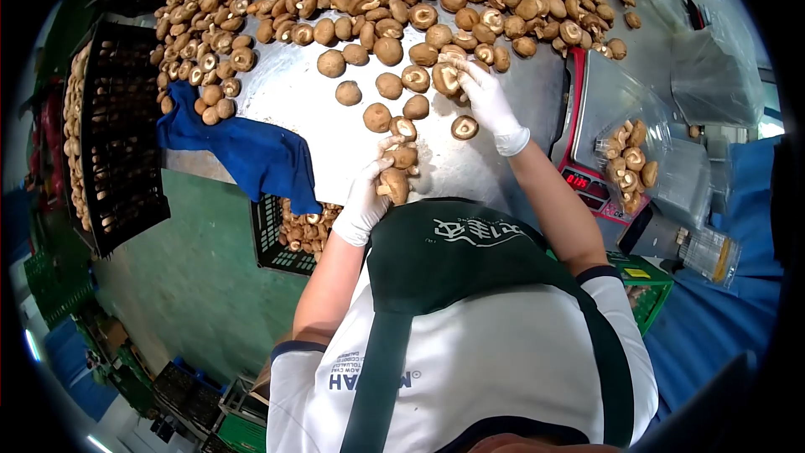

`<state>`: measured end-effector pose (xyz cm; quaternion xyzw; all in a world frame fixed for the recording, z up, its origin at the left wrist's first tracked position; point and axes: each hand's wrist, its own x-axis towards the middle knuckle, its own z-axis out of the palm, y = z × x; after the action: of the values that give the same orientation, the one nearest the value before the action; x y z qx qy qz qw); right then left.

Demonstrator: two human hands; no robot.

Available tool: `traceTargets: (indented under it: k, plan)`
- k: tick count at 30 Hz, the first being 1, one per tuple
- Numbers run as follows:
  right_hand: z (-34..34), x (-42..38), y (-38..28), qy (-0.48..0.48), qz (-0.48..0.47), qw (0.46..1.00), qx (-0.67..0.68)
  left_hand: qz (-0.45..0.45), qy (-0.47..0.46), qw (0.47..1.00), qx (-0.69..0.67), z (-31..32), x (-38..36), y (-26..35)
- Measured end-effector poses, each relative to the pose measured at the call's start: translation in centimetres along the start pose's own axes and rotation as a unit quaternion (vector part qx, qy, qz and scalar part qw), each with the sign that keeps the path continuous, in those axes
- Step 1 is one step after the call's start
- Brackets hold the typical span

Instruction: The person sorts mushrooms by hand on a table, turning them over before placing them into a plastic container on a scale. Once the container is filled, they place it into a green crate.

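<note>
Green floor left of steel table; bright glare on tabletop. Lit tubes at far lower left edge. Dark crates and green crate in lower-left background. Creased blue sheeting hanging at right.

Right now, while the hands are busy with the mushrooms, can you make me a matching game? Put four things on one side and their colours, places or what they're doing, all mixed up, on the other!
Things:
1. Cloth
2. Nearer scale
3. Apron
4. Left hand

Clues:
A. Showing red digits
B. White-gloved, holding mushrooms
C. Blue, draped over the edge of the metal table
D. Dark green with white writing

Right pairs: 1-C, 2-A, 3-D, 4-B.
</note>
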<state>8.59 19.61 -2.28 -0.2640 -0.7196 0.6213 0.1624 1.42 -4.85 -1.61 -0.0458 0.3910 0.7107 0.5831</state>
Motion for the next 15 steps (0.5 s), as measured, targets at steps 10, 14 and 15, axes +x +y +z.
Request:
traceTargets:
  k: [10, 14, 15]
  plan:
    - [2.7, -5.6, -2.8, -0.099, -0.072, 0.990, -0.074, -0.075, 0.022, 0.997, 0.015, 3.8, 1.0, 0.7]
    - [2.5, -2.6, -1.7, -0.073, -0.039, 0.992, -0.093, -0.041, -0.005, 0.989, 0.142, 2.2, 1.2, -0.6]
    - [2.9, -1.5, -3.1, -0.053, 0.000, 0.981, -0.187, -0.017, 0.001, 0.974, 0.225, 2.0, 1.1, -0.9]
